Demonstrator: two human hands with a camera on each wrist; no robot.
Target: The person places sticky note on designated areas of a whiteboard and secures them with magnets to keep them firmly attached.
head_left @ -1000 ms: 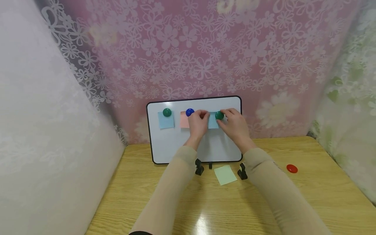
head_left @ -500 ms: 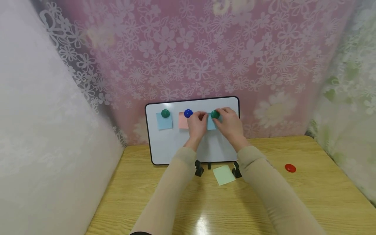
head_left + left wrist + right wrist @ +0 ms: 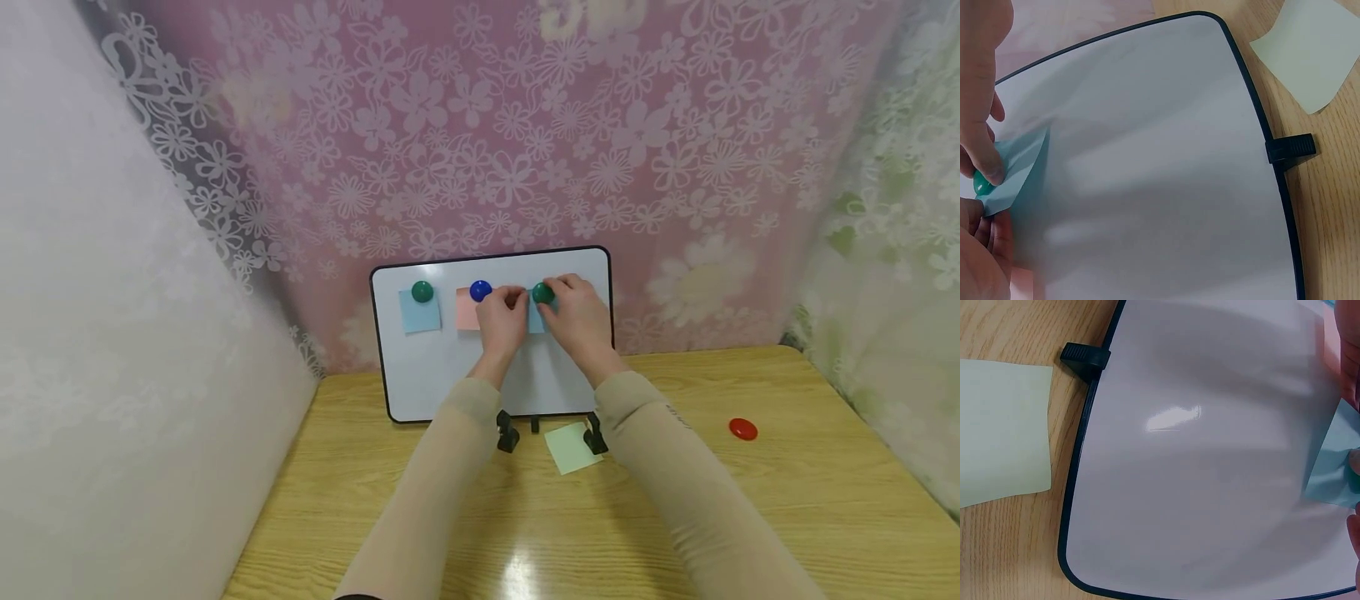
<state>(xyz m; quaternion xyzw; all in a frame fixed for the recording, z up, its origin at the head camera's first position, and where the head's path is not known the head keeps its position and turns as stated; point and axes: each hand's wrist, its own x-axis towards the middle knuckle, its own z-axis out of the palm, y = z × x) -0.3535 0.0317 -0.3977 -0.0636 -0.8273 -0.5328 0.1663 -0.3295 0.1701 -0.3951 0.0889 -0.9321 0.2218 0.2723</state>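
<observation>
Pink floral curtain behind; wooden table (image 3: 420, 492) carries a small whiteboard (image 3: 442, 367) on black feet. Right hand (image 3: 576, 321) pinches a green magnet (image 3: 542, 293) at the board's upper middle, atop a light-blue note (image 3: 1013, 165). Left hand (image 3: 501, 321) rests fingertips on that note's left edge, fingers bent, holding it flat. Leftward on the board: blue magnet (image 3: 480, 291) over pink note (image 3: 467, 312), another green magnet (image 3: 422, 292) over a blue note (image 3: 419, 315). Pale green note (image 3: 572, 448) lies before the board; red magnet (image 3: 743, 429) sits well apart, right.
</observation>
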